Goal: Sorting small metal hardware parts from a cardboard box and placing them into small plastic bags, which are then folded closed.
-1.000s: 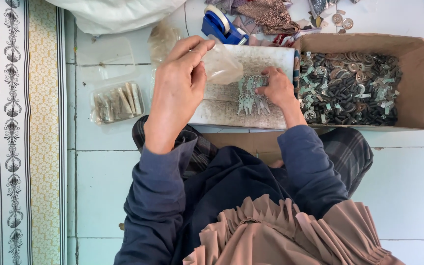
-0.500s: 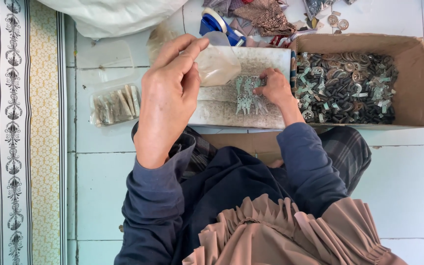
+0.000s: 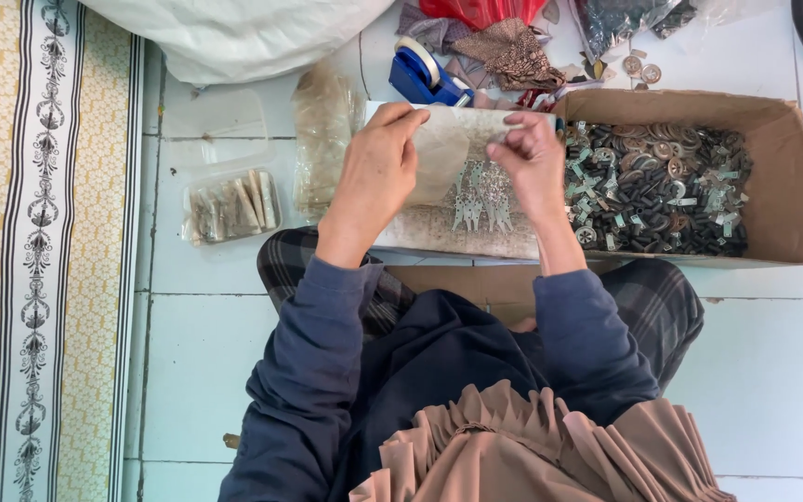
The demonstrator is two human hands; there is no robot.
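Overhead, both hands point(image 3: 457, 167) pinching a clear plastic bag point(image 3: 443, 149) — cardboard box point(image 3: 787, 167) beside.

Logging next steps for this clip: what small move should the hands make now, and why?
Probably spread the small clear bag open: left hand and right hand both pinch its top edge, while the little silver pieces lie loose on the board below.

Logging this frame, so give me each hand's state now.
Left hand: pinched shut on the clear plastic bag.
Right hand: fingers pinched on the same bag's other edge.
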